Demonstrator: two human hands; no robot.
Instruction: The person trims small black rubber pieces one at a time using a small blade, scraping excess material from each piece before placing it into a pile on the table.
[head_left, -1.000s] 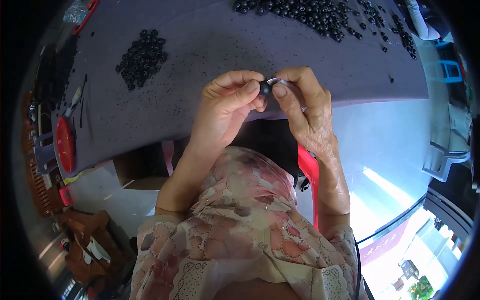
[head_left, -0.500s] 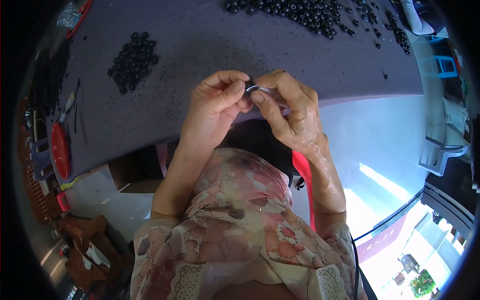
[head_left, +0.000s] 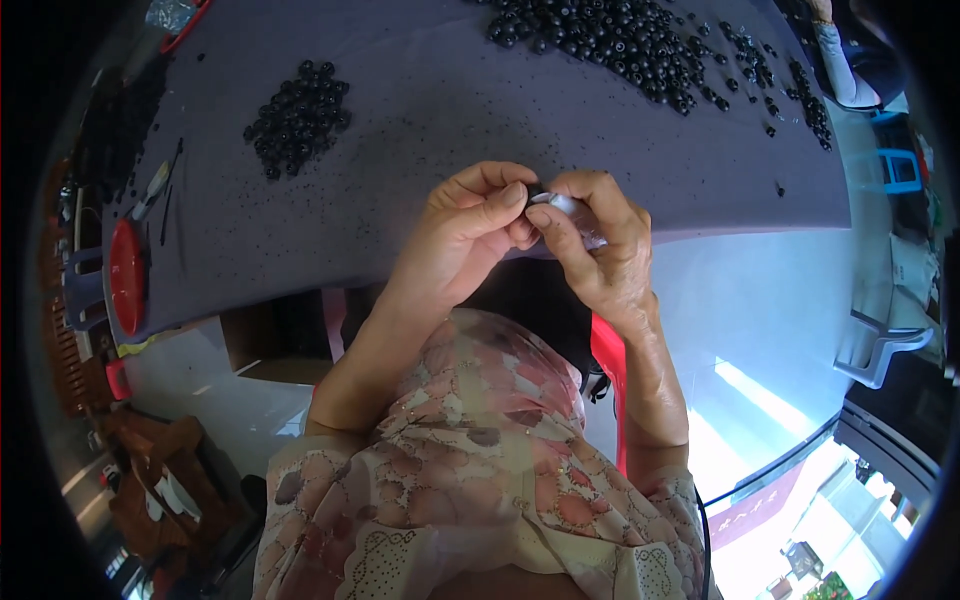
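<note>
Over the near edge of the cloth-covered table, my two hands meet at a small black bead [head_left: 534,191]. It is pinched between the thumb and fingertips of my left hand [head_left: 470,225], and those fingers partly cover it. My right hand [head_left: 610,250] is closed on a small tool [head_left: 578,214] with a whitish, wrapped-looking body. The tool's pale, shiny end lies against or right beside the bead; I cannot tell which. Its exact kind is hidden by my thumb and forefinger.
Dark specks dot the purple-grey tablecloth [head_left: 400,90]. A small bead pile [head_left: 297,118] lies left and a larger one [head_left: 620,45] at the back. At left are a brush [head_left: 152,188] and red dish [head_left: 126,275]. Another person's sleeved arm [head_left: 842,65] shows far right.
The whole view has shifted, so table and hands sit slightly lower and further right. More of the tool's whitish body shows in my right hand. Both hands keep their grip.
</note>
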